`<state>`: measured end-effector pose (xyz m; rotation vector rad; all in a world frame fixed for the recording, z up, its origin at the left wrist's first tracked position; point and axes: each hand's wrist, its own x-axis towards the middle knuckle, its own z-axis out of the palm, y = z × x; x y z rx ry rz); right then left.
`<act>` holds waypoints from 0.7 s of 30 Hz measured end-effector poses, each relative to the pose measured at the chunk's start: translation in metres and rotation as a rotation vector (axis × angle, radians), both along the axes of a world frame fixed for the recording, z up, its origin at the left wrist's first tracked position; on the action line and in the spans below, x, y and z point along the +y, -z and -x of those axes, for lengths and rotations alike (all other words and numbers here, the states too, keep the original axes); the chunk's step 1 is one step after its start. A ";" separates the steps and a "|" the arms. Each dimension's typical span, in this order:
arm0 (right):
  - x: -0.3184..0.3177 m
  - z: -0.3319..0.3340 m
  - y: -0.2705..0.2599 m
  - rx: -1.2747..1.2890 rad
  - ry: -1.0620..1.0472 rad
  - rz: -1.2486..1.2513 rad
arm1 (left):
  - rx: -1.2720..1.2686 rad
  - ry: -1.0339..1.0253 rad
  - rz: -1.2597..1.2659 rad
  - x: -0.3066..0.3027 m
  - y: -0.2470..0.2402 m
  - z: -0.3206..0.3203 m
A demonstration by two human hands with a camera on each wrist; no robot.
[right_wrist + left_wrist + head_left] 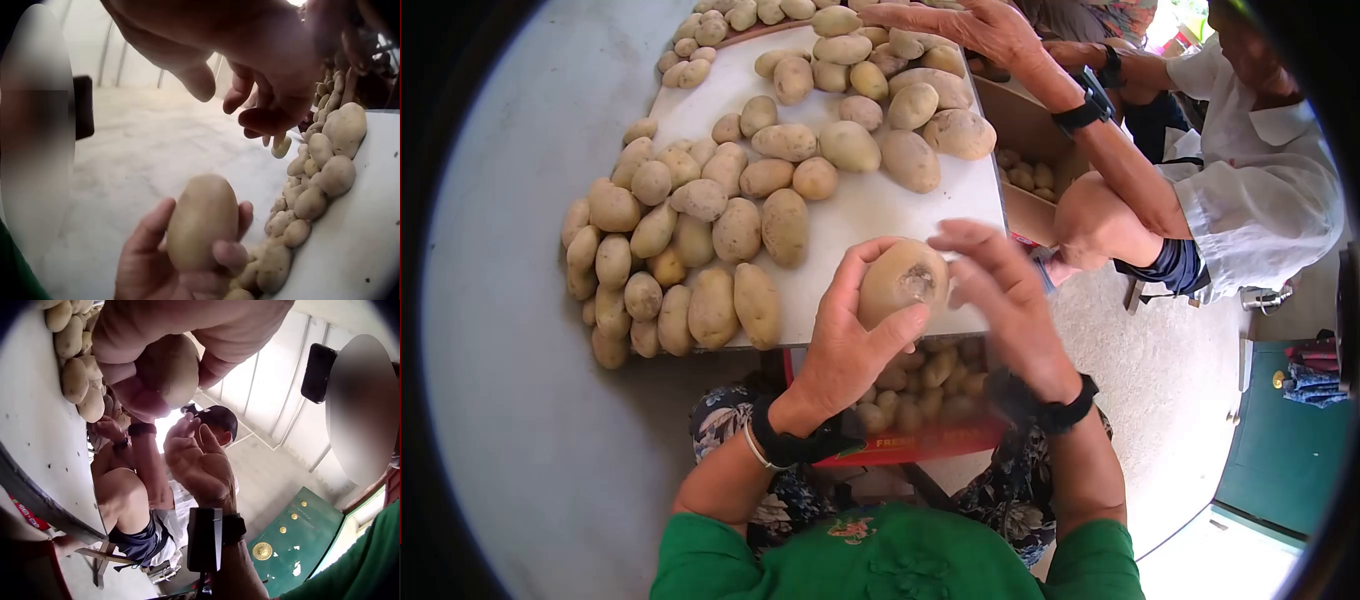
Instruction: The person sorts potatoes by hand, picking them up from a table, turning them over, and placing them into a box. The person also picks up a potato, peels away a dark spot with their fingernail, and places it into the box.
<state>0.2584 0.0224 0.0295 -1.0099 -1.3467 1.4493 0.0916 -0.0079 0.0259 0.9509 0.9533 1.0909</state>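
Note:
My left hand holds a large pale potato above the near edge of the white table. Thumb and fingers curl round its sides, and a dark, rough blemish shows on the face turned up in the head view. Just right of the potato is my right hand, blurred, its fingers loosely bent with nothing in them. From the right wrist, the potato looks smooth and oval, apart from the right hand above it.
Many potatoes lie on the table, heaped to its left edge. Beneath the near edge is a red crate of potatoes. At right sits another person, one arm reaching over the far potatoes, beside a cardboard box holding more.

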 end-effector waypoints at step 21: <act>-0.005 0.012 -0.001 0.058 -0.220 -0.037 | 0.145 0.036 -0.204 -0.005 -0.001 0.015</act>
